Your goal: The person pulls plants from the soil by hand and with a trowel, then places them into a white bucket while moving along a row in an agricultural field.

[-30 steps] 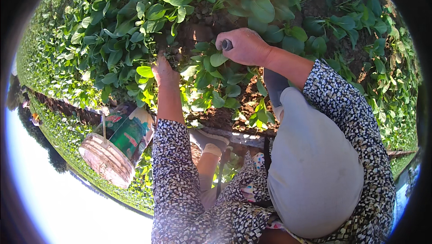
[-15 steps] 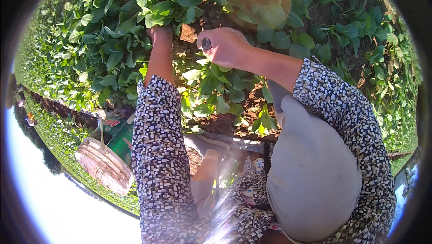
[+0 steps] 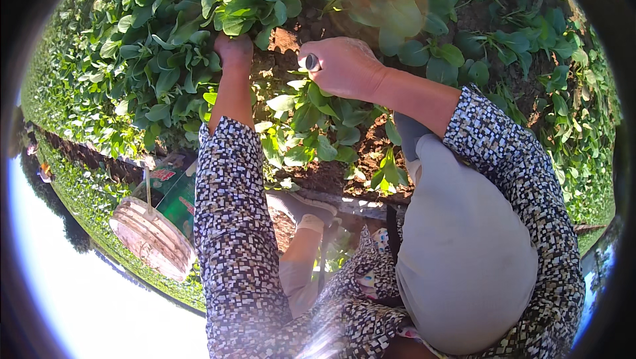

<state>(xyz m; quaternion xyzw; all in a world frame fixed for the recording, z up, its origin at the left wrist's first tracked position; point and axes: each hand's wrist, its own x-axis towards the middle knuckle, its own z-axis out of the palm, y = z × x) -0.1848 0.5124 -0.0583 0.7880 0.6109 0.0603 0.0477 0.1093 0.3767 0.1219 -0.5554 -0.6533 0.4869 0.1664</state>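
My left hand (image 3: 234, 49) is closed low on a leafy green plant (image 3: 237, 14), whose leaves hide the fingertips. To its right, my right hand (image 3: 343, 67) makes a fist around a tool handle (image 3: 312, 62). Only the handle's dark, round end shows; whatever is at its other end is hidden. Between the hands lies a sunlit patch of brown soil (image 3: 285, 40). Below my right fist grow more broad-leaved greens (image 3: 311, 117), upright and apart from my fingers.
A dirty whitish bucket (image 3: 151, 240) lies tipped at the left, beside a green printed package (image 3: 177, 203). My shoe (image 3: 301, 206) and light-clad knee (image 3: 467, 246) are close below the bed. Dense greens (image 3: 152, 61) spread left, with more plants (image 3: 517, 44) at the right.
My right fist has shifted slightly right and nearer with the handle. My left hand has come back a little, and more of it shows below the leaves.
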